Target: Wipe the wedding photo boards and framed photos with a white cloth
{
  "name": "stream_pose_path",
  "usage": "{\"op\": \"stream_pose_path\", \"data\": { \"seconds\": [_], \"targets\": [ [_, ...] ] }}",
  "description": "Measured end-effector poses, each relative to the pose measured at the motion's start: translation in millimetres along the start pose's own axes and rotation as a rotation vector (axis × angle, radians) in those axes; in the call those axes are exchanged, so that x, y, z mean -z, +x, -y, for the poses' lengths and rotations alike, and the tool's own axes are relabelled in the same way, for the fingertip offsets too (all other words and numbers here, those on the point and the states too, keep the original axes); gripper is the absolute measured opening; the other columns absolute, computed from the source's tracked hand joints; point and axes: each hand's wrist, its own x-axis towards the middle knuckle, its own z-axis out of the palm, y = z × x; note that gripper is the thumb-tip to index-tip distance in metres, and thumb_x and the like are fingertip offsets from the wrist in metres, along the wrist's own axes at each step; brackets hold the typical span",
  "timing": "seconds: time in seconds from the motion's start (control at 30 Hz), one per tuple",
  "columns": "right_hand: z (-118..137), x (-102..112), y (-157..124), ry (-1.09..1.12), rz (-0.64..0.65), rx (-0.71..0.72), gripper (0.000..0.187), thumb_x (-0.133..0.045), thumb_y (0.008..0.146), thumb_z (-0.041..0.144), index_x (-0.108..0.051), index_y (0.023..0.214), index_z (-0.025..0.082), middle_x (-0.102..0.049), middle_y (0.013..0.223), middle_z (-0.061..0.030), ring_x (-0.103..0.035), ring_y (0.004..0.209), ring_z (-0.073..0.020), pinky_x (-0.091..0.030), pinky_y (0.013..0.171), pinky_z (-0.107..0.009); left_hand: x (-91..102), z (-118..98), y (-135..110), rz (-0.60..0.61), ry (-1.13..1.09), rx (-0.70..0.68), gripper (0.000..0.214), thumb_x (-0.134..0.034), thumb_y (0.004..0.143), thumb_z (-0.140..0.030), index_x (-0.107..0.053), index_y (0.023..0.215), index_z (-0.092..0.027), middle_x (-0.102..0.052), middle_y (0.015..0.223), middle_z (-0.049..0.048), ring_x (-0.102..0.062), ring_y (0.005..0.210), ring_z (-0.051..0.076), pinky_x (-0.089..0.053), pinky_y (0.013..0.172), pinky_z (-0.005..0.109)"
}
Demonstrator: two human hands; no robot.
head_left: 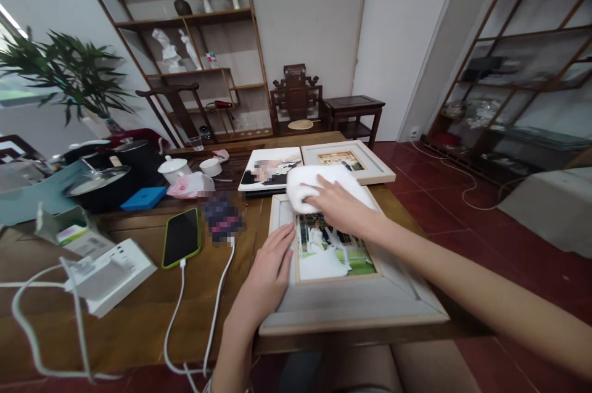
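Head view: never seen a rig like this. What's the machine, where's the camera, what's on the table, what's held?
No machine here: these are a person's two bare hands, seen by a camera worn on the head, looking forward and down. It is the only view.

On the wooden table, nearest the person, lies a framed wedding photo. The left hand lies flat along its left side. The right hand has its fingers on a white cloth over the frame's far part; its exact grip underneath is hidden.

Behind are a second framed photo and an unframed photo panel. To the left: a green-cased smartphone on a cable, a white teapot and pots.
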Motion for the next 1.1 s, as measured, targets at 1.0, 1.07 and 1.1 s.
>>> {"op": "stream_pose_path", "data": {
  "seconds": [1.0,1.07,1.1],
  "targets": [
    [33,-7,-148,-0.053,0.219,-0.104,0.04,-0.056,0.067,0.003,-0.072,0.093,0.029,-0.053,0.135,-0.0062,-0.04,0.123,-0.0476,-0.044,0.081,-0.071,-4.2,4,2,-0.058,0.011,-0.034,0.037,-0.038,0.093,-0.022,-0.056,0.125,-0.015,-0.051,0.138,0.0111,-0.042,0.132,0.021,-0.03,0.112,0.046],
    [45,-6,-157,-0.042,0.181,-0.107,0.032,-0.055,0.074,0.008,-0.073,0.088,0.031,-0.056,0.132,-0.0059,-0.044,0.12,-0.0471,-0.046,0.078,-0.071,-4.8,4,3,-0.06,0.017,-0.032,0.038,-0.037,0.093,-0.023,-0.056,0.124,-0.012,-0.051,0.137,0.0124,-0.042,0.131,0.021,-0.03,0.113,0.045],
    [50,-5,-158,-0.039,0.171,-0.107,0.029,-0.054,0.077,0.01,-0.073,0.087,0.031,-0.056,0.131,-0.0059,-0.046,0.118,-0.0476,-0.047,0.075,-0.071,-5.0,4,3,-0.062,0.019,-0.033,0.039,-0.037,0.093,-0.022,-0.056,0.124,-0.011,-0.052,0.137,0.013,-0.042,0.131,0.021,-0.031,0.113,0.044]
  ]
}}
